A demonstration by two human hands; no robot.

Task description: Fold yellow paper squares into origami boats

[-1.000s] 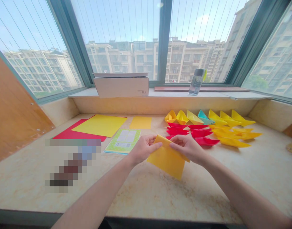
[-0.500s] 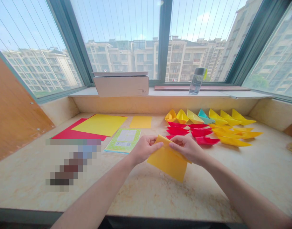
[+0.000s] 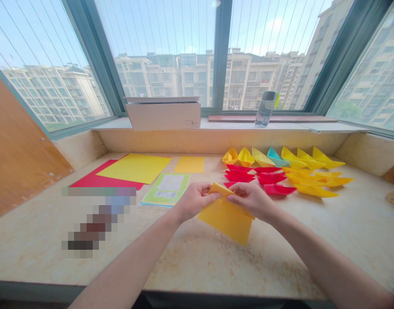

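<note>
- The left hand [image 3: 194,201] is curled almost shut, pinching the folded top of the yellow paper [image 3: 225,221] between thumb and fingers
- The right hand [image 3: 253,201] is bent nearly closed, gripping the same paper's other side
- The yellow paper is hanging between both hands, above the marble counter [image 3: 216,266]
- Red paper boats [image 3: 256,178] and yellow paper boats [image 3: 300,159] are sitting in rows beyond the right hand
- A printed booklet [image 3: 166,190] is lying just beside the left hand
- A large yellow sheet [image 3: 135,168] is lying across a red sheet [image 3: 97,182], farther left
</note>
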